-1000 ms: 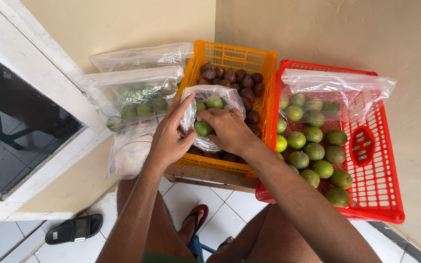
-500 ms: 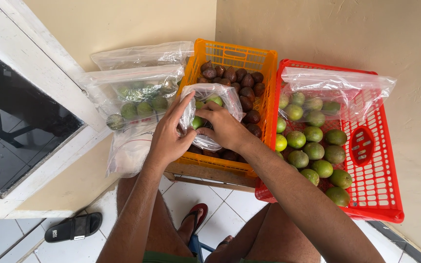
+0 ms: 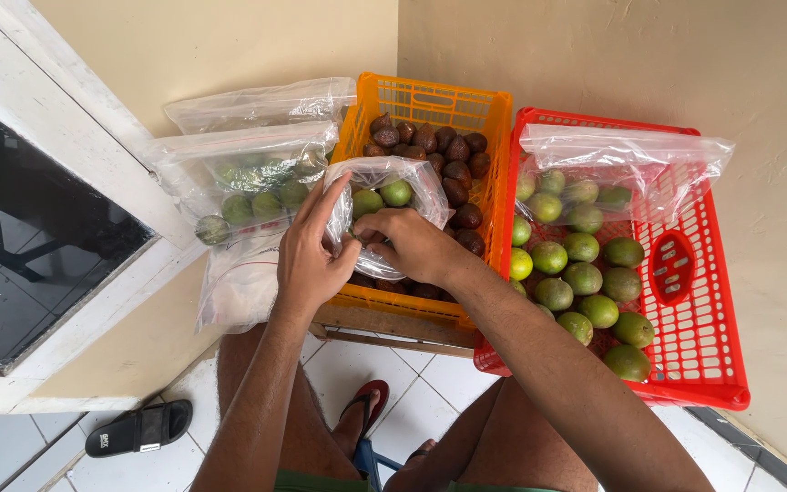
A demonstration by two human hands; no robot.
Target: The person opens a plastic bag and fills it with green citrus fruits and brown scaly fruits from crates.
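Left hand (image 3: 313,255) and right hand (image 3: 407,244), forearms angled inward, both pinch a clear bag (image 3: 392,196) of green fruit. The bag rests over the orange crate (image 3: 494,128), left of the red crate (image 3: 717,364).

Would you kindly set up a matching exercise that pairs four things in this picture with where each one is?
Things:
1. dark brown fruits
2. loose green fruits
3. clear bag
4. black sandal

Places:
A. on the tiled floor
B. in the orange crate
C. between the left hand and right hand
D. in the red crate

Pairs: 1-B, 2-D, 3-C, 4-A
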